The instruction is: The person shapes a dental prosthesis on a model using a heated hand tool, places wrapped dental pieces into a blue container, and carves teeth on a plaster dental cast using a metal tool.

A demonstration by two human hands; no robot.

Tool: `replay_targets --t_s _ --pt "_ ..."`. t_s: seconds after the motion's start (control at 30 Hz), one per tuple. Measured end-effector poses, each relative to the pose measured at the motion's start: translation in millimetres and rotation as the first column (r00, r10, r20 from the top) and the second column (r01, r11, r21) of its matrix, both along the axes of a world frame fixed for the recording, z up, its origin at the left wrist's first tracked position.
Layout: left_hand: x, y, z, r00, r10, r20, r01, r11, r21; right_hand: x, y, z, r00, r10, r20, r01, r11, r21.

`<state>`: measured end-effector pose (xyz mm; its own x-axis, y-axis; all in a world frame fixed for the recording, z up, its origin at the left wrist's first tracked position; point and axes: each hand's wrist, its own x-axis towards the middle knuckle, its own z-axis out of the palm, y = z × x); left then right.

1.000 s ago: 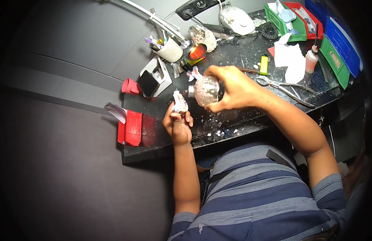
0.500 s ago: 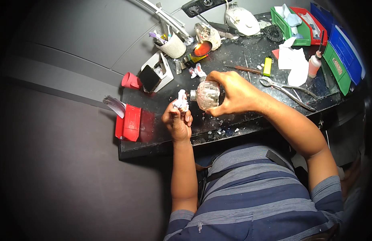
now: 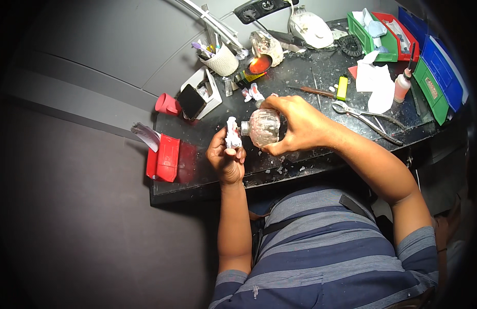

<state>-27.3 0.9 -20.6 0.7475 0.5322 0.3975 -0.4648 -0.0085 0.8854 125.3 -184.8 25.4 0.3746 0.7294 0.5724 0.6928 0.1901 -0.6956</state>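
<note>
My left hand (image 3: pixel 226 159) holds up a small white dental plaster cast (image 3: pixel 232 135) with dark reddish patches on its right side. My right hand (image 3: pixel 303 123) curls its thumb and fingers around a round, faceted clear glass spirit lamp (image 3: pixel 264 127). The lamp lies tipped sideways in the air, its metal neck pointing left, right beside the cast. No flame can be made out at the neck. Beyond the lamp, white pieces with red marks (image 3: pixel 253 92) lie on the black bench.
Pliers (image 3: pixel 370 118), a brown-handled tool (image 3: pixel 318 91), a yellow lighter (image 3: pixel 342 87) and a pink-filled bottle (image 3: pixel 402 86) lie or stand to the right. Behind are a red-lit round dish (image 3: pixel 260 64) and a brush cup (image 3: pixel 221 60). A red box (image 3: pixel 169 157) sits at the left edge.
The cast has turned a little in my left hand, and that thumb has shifted downward. My right hand and the lamp have moved slightly left and toward me.
</note>
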Motion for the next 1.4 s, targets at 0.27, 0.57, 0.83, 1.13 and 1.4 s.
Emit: replay_targets --t_s 0.27,0.57,0.83,1.13,1.4 --pt "-1.9 -3.1 3.7 0.999 -0.044 0.027 0.048 0.989 -0.140 2.7 -7.4 3.5 0.999 0.020 -0.044 -0.025 0.993 -0.112" --pt "-1.5 7.8 3.1 0.951 -0.262 0.164 0.305 0.880 -0.364 22.4 -18.4 10.3 0.961 -0.227 -0.160 0.227 0.974 -0.016" --pt "7.2 7.4 4.5 0.979 -0.165 0.117 0.193 0.937 -0.293 17.0 -16.8 12.5 0.961 -0.183 -0.209 0.180 0.983 -0.032" --pt "6.6 5.0 5.5 0.968 -0.160 0.193 0.197 0.962 -0.189 6.5 -6.2 12.1 0.962 -0.249 -0.115 0.214 0.943 -0.254" --pt "6.7 4.3 7.5 0.975 -0.170 0.143 0.195 0.963 -0.187 32.4 2.3 -19.8 0.929 -0.329 0.171 0.368 0.877 -0.309"
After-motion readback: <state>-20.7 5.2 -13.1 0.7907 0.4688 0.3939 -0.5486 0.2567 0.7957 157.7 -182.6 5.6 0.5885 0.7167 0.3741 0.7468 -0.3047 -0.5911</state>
